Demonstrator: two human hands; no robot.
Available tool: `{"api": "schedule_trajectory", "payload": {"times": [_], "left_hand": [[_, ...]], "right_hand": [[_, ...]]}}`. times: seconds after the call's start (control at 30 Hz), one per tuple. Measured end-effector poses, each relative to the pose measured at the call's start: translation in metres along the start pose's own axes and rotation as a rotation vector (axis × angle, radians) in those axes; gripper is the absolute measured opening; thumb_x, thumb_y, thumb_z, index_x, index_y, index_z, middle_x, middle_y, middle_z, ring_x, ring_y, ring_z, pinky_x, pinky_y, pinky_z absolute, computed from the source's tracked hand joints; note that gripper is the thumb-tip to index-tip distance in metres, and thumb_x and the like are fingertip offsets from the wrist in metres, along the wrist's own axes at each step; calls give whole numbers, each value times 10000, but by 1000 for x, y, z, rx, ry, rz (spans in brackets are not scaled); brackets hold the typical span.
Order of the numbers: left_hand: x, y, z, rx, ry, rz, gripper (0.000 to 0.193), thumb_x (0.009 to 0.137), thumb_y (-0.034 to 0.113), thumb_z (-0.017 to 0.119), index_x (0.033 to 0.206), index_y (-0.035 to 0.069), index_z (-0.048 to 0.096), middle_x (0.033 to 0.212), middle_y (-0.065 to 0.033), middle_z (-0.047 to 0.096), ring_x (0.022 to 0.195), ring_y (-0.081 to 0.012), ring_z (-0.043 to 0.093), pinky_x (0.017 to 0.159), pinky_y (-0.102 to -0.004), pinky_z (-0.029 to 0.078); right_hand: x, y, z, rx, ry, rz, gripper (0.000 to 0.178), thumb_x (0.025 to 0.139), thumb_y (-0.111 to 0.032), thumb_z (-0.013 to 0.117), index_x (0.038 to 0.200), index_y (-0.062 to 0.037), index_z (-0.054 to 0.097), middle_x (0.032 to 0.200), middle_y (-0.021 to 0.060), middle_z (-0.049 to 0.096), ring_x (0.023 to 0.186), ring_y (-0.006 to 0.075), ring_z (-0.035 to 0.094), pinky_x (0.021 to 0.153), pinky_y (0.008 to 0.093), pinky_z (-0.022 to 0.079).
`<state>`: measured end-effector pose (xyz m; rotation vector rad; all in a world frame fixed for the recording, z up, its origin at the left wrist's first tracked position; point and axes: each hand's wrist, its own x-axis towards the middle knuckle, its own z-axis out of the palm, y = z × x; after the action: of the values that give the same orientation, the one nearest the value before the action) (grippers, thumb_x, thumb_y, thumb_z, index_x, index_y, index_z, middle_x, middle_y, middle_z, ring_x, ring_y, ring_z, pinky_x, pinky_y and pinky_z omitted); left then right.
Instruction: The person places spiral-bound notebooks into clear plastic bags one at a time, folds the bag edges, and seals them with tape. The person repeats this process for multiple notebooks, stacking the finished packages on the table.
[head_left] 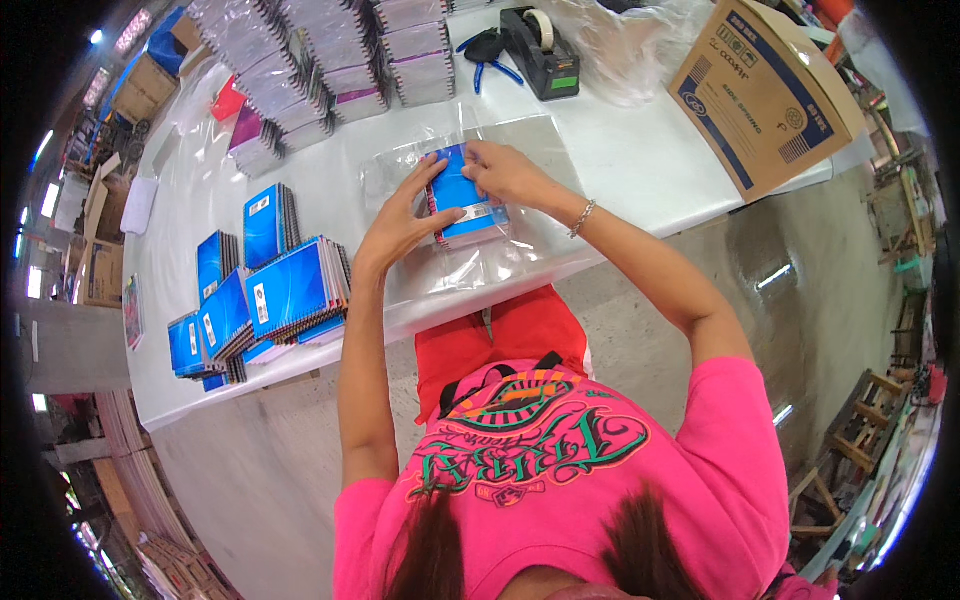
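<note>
White table (620,165); hands (404,217) (512,175) on blue notebook (455,188), barcode label (483,212) visible

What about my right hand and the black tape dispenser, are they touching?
Apart: the head view shows white tabletop between your right hand and the black tape dispenser.

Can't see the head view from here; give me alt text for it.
The left hand and right hand rest on a blue notebook lying on clear plastic on a white table. Blue notebook piles sit left, taller wrapped stacks and a tape dispenser beyond, a cardboard box right.
</note>
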<state>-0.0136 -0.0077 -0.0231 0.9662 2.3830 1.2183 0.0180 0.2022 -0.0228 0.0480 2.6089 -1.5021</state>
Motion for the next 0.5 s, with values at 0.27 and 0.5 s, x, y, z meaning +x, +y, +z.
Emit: {"api": "schedule_trajectory", "payload": {"times": [0.27, 0.5], "left_hand": [[8, -7, 0, -84, -76, 11, 804, 794, 277, 774, 1471, 80, 387, 1585, -141, 236, 1469, -263, 202, 1186, -375, 185], [17, -2, 2, -106, -108, -3, 814, 800, 209, 771, 1474, 22, 354, 1593, -146, 211, 1483, -259, 145, 1187, -378, 162]], "right_hand": [[22, 28, 23, -109, 145, -156, 344, 870, -201, 564, 1111, 43, 580, 1004, 228, 653, 808, 325, 672, 662, 440, 550], [16, -2, 31, -182, 298, 14, 250, 786, -155, 544, 920, 44, 616, 910, 287, 651, 880, 467, 628, 786, 527, 490]]}}
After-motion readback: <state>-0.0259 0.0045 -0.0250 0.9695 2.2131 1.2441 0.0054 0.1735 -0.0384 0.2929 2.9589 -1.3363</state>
